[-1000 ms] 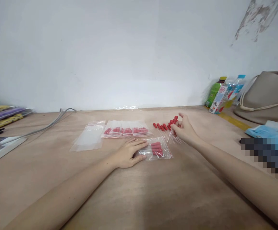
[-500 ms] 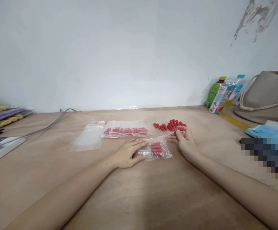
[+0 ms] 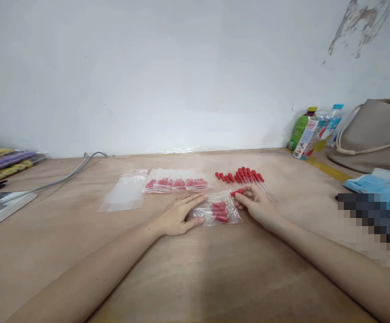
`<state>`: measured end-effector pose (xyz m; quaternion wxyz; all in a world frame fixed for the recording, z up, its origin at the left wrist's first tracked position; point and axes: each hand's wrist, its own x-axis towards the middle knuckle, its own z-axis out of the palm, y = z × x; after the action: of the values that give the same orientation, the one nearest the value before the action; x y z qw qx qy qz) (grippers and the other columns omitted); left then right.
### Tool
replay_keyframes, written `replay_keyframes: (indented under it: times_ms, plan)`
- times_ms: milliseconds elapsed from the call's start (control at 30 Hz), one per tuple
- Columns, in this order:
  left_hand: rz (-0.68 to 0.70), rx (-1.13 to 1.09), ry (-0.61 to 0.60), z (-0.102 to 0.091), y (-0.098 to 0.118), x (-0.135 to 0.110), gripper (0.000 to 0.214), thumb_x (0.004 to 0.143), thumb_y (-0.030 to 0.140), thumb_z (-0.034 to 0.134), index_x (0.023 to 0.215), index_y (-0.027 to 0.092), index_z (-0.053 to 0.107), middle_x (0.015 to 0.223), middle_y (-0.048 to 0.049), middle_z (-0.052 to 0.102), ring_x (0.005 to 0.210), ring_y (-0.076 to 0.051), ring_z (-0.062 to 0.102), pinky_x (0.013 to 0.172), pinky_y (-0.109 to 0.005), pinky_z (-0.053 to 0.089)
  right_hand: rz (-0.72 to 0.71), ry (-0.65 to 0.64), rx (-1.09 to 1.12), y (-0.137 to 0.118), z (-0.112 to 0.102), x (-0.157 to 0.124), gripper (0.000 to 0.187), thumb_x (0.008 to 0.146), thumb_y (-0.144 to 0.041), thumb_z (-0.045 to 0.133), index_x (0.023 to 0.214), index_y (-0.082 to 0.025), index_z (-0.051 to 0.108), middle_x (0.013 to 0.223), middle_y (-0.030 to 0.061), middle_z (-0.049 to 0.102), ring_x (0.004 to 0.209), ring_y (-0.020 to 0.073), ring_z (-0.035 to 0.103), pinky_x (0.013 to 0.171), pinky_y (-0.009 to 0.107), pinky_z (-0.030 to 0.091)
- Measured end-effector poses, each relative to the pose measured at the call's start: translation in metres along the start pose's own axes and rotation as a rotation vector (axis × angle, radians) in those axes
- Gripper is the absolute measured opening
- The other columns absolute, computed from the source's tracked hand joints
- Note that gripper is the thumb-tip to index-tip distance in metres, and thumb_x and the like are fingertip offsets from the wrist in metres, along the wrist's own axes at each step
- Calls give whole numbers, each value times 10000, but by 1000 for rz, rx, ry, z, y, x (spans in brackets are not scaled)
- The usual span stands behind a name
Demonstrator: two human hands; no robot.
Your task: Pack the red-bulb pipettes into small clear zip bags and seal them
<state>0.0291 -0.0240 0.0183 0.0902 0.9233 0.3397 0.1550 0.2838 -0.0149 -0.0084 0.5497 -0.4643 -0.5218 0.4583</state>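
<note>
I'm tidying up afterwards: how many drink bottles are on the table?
3, clustered at the far right: a green bottle, a red-and-white labelled bottle in front, and a blue-capped bottle beside the tan bag. Others may be hidden behind.
</note>
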Motion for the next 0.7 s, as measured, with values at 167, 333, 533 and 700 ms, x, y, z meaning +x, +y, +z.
replay_keyframes:
  times_ms: [167, 333, 533, 700]
  plan:
    - [24, -6, 4, 1, -2, 0, 603, 872, 446, 464, 1396, 233, 253, 1441, -54, 299, 1316, -224, 294, 1078, -420, 276, 0, -180, -175, -1, 1, 0, 324, 560, -400, 727, 729, -180, 558, 493, -47, 545, 442, 101, 496, 434, 224, 407]
    - [45, -16, 20, 1, -2, 1, 587, 872, 422, 474, 1390, 240, 266, 1425, -61, 332, 1299, -233, 327, 1060, -434, 301, 46, -296, -60, -6, 9, 0, 280, 590, -428, 685, 714, -181, 642, 635, 1, 652, 598, 153, 599, 554, 275, 485]
    - [66, -22, 46, 1, -2, 1, 582, 860, 403, 500, 1380, 246, 290, 1411, -59, 356, 1290, -230, 343, 1057, -434, 308, 33, -144, -157, -8, 16, 2, 185, 599, -351, 679, 648, -175, 648, 622, 21, 658, 593, 177, 600, 542, 292, 486]
    - [70, -38, 40, 0, -2, 1, 574, 868, 401, 489, 1380, 226, 298, 1406, -69, 365, 1288, -225, 349, 1063, -415, 308, -68, -224, -231, -3, 14, 6, 124, 664, -318, 639, 643, -196, 635, 670, 17, 662, 695, 199, 621, 623, 320, 512]
